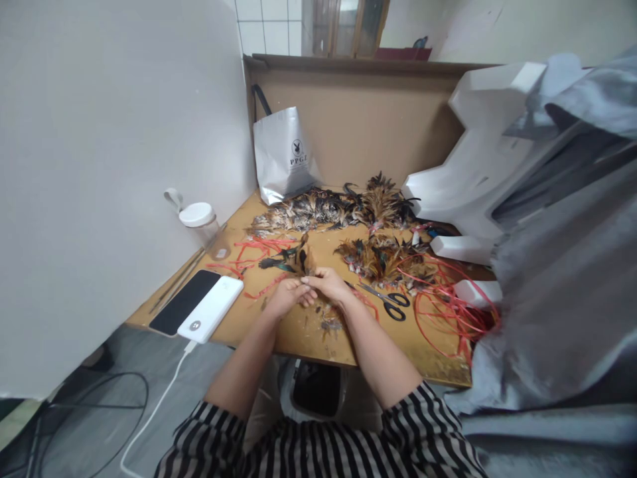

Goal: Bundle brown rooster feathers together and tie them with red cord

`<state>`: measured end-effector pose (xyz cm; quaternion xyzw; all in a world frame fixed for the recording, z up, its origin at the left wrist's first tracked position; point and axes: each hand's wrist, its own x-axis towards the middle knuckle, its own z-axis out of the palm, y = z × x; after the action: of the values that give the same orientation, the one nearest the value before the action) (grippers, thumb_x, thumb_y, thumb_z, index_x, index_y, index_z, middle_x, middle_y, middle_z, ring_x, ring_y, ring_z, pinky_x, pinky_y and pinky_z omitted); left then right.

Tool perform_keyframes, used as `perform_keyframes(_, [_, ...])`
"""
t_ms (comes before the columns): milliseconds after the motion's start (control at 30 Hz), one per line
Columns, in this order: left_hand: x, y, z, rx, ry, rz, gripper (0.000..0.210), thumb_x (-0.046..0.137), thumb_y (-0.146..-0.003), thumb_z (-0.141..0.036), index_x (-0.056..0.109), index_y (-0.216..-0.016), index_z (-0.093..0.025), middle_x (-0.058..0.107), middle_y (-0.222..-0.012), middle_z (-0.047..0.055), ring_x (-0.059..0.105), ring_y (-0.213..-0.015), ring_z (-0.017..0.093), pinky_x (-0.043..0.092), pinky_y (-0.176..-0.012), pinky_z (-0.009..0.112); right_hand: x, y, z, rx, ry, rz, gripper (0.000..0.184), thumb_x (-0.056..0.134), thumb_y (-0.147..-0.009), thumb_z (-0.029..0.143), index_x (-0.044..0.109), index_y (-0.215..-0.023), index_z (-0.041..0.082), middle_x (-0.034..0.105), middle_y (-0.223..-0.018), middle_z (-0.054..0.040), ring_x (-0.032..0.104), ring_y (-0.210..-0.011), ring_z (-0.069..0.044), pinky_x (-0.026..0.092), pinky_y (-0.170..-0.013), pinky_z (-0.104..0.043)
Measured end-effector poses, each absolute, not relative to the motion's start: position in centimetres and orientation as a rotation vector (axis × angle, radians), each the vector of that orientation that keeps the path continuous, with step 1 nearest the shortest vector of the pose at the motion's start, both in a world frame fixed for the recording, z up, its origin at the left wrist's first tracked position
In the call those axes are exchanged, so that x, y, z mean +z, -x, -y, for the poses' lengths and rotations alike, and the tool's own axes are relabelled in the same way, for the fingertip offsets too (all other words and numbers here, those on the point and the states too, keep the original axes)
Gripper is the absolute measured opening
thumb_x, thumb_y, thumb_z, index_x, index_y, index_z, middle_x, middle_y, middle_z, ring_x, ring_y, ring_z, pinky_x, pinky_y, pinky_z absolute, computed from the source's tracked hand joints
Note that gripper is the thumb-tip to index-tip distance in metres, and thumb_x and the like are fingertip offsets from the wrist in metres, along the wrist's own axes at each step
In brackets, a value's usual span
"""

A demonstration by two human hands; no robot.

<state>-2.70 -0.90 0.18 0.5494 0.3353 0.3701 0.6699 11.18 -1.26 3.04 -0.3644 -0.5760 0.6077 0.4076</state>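
Note:
My left hand (pixel 290 296) and my right hand (pixel 328 285) meet near the front of the wooden table, fingers closed together. Between them they pinch the base of a small bunch of brown and black feathers (pixel 303 257), whose tips fan up and away from me. Just beyond lie a few dark green-black feathers (pixel 275 260). Black-handled scissors (pixel 393 304) rest to the right of my right hand, beside a pile of brown feather bunches (pixel 381 257). Loose feather scraps (pixel 328 321) lie below my hands. Exactly how the fingertips grip is too small to make out.
A long heap of feathers (pixel 318 209) spans the table's back. Red plastic strips (pixel 450 312) tangle at right, more (pixel 259 247) at left. A power bank (pixel 212 310), phone (pixel 184 302), lidded jar (pixel 204 229) and silver bag (pixel 283 156) stand or lie leftward. White foam (pixel 448 179) borders the right.

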Motion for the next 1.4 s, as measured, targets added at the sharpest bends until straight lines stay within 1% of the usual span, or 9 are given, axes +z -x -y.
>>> perform_keyframes(167, [-0.4,2.5,0.7,0.838,-1.271,-0.753,0.029,0.061,-0.068,-0.037,0.064,-0.068,-0.008,0.064,-0.058,0.009,0.056,-0.047,0.012,0.043,-0.047,0.023,3.0,-10.9,1.4,1.44,0.98,1.552,0.036,0.059,-0.066,0.044,0.043,-0.05,0.016,0.042,-0.035,0.0057,0.04,-0.033,-0.006,0.024,-0.036,-0.018])
perform_keyframes(367, [-1.1,2.2,0.3,0.953,-1.217,-0.759,0.032,0.062,-0.066,-0.039,0.063,-0.074,-0.009,0.065,-0.065,0.008,0.059,-0.055,0.013,0.045,-0.053,0.023,2.0,-9.8,1.1,1.304,1.121,1.343,0.039,0.06,-0.064,0.045,0.038,-0.047,0.017,0.033,-0.034,0.0081,0.025,-0.032,-0.003,0.017,-0.033,-0.018])
perform_keyframes(467, [-1.1,2.1,0.3,0.999,-1.195,-0.793,0.03,0.063,-0.064,-0.039,0.061,-0.072,-0.01,0.065,-0.065,0.007,0.058,-0.055,0.012,0.045,-0.053,0.022,1.6,-9.3,1.0,1.367,1.04,1.272,0.04,0.06,-0.064,0.047,0.037,-0.048,0.018,0.032,-0.035,0.0081,0.027,-0.032,-0.004,0.022,-0.033,-0.019])
perform_keyframes(600, [-1.0,2.2,0.4,1.034,-1.21,-0.822,0.024,0.063,-0.065,-0.035,0.059,-0.064,-0.011,0.062,-0.057,0.004,0.054,-0.048,0.01,0.043,-0.051,0.022,1.7,-9.3,1.0,1.42,0.943,1.293,0.04,0.057,-0.067,0.049,0.039,-0.049,0.018,0.036,-0.034,0.0069,0.034,-0.032,-0.006,0.03,-0.036,-0.02])
perform_keyframes(867, [-0.9,2.3,0.5,1.041,-1.266,-0.878,0.021,0.061,-0.066,-0.032,0.06,-0.06,-0.012,0.06,-0.055,0.003,0.052,-0.047,0.009,0.042,-0.051,0.022,2.3,-10.0,1.0,1.406,0.964,1.405,0.039,0.055,-0.069,0.048,0.045,-0.049,0.016,0.046,-0.038,0.0036,0.041,-0.035,-0.007,0.03,-0.038,-0.019])
perform_keyframes(1133, [-0.8,2.6,0.5,0.977,-1.294,-0.844,0.025,0.06,-0.068,-0.035,0.064,-0.063,-0.011,0.062,-0.057,0.006,0.054,-0.049,0.01,0.042,-0.051,0.022,2.9,-10.1,1.5,1.587,0.838,1.315,0.04,0.058,-0.067,0.048,0.044,-0.047,0.016,0.043,-0.038,0.0045,0.045,-0.037,-0.009,0.039,-0.045,-0.023])
perform_keyframes(1233, [-0.6,2.5,0.6,0.969,-1.243,-0.81,0.026,0.061,-0.068,-0.036,0.065,-0.066,-0.011,0.064,-0.061,0.007,0.056,-0.053,0.012,0.043,-0.052,0.022,2.7,-10.2,1.4,1.626,0.837,1.279,0.039,0.058,-0.067,0.048,0.044,-0.049,0.016,0.04,-0.037,0.0055,0.041,-0.036,-0.008,0.039,-0.045,-0.024])
perform_keyframes(1300, [-0.5,2.5,0.6,0.981,-1.163,-0.775,0.026,0.062,-0.067,-0.036,0.065,-0.07,-0.01,0.065,-0.064,0.008,0.059,-0.058,0.013,0.043,-0.054,0.022,2.3,-10.2,1.2,1.575,0.892,1.232,0.034,0.062,-0.065,0.045,0.048,-0.054,0.016,0.043,-0.04,0.0058,0.04,-0.038,-0.007,0.039,-0.045,-0.023])
perform_keyframes(1400, [-0.4,2.6,0.4,1.046,-0.985,-0.722,0.026,0.064,-0.067,-0.032,0.064,-0.079,-0.01,0.067,-0.075,0.009,0.061,-0.065,0.014,0.045,-0.058,0.022,1.7,-10.2,0.7,1.432,0.95,1.272,0.026,0.068,-0.06,0.035,0.057,-0.074,0.016,0.058,-0.062,0.0023,0.052,-0.054,-0.009,0.044,-0.056,-0.023])
